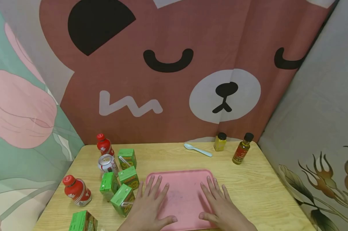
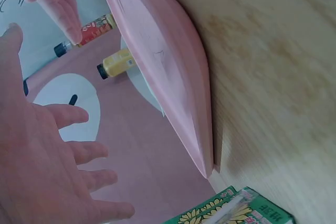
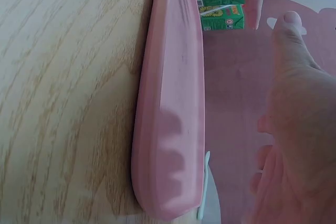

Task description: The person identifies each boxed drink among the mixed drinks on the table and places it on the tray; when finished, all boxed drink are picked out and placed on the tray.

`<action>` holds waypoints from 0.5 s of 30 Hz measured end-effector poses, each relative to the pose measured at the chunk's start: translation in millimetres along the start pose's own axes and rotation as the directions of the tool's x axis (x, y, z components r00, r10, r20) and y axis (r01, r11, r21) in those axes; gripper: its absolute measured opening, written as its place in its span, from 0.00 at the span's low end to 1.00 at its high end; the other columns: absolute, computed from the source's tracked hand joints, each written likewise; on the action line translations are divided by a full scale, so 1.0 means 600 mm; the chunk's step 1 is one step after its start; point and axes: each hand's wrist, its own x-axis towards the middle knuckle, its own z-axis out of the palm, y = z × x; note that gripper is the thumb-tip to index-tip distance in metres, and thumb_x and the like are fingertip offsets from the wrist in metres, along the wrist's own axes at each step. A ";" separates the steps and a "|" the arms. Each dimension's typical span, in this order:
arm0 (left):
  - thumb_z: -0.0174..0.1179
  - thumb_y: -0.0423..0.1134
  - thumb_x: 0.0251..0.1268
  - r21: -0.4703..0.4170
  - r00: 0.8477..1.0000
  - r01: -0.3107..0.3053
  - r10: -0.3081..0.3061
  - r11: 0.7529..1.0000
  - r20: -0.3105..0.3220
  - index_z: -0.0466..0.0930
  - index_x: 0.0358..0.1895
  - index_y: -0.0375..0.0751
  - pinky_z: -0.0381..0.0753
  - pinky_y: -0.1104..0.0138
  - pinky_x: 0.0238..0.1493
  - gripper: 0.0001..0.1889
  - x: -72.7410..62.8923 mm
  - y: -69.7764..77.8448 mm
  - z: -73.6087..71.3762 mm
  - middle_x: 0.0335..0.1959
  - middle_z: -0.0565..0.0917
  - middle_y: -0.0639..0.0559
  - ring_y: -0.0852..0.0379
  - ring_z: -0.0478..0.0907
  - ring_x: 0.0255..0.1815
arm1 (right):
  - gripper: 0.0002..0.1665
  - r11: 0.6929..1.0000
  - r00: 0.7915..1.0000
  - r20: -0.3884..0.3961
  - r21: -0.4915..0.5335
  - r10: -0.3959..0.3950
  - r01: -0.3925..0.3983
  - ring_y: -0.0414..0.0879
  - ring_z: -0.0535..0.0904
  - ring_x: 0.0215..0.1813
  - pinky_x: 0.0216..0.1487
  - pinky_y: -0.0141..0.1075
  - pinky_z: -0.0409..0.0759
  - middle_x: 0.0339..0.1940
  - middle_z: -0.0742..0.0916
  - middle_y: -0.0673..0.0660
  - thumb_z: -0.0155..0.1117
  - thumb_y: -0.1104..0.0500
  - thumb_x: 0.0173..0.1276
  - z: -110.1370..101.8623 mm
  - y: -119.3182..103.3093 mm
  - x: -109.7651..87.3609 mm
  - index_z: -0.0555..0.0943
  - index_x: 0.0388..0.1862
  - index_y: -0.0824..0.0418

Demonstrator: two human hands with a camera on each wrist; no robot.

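Observation:
Both hands hover palms down over a pink tray (image 1: 185, 199), fingers spread and holding nothing. My left hand (image 1: 151, 205) is over the tray's left side, close to a green drink carton (image 1: 123, 199). Over the right side is my right hand (image 1: 221, 207). In the left wrist view a gap shows between the left hand (image 2: 47, 156) and the tray's raised rim (image 2: 181, 51). The right wrist view likewise has the right hand (image 3: 304, 103) apart from the tray (image 3: 181, 103), with finger shadows falling on its surface.
Left of the tray stand several green cartons (image 1: 109, 186), a silver can (image 1: 107, 163) and two red bottles (image 1: 77, 191) (image 1: 104, 146). Behind it lie a pale blue spoon (image 1: 198, 150), a yellow jar (image 1: 220, 141) and a dark-capped bottle (image 1: 241, 150). Printed curtains enclose the wooden table (image 1: 266, 192).

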 end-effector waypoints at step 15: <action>0.54 0.70 0.68 0.003 0.998 0.022 -0.022 1.000 -0.053 0.71 0.74 0.49 0.51 0.35 0.71 0.39 -0.011 -0.014 -0.008 0.78 0.62 0.40 0.36 0.50 0.79 | 0.22 0.816 0.918 -0.229 0.558 0.324 -0.150 0.49 0.85 0.51 0.47 0.44 0.85 0.54 0.87 0.55 0.63 0.54 0.77 -0.001 0.009 0.023 0.79 0.67 0.54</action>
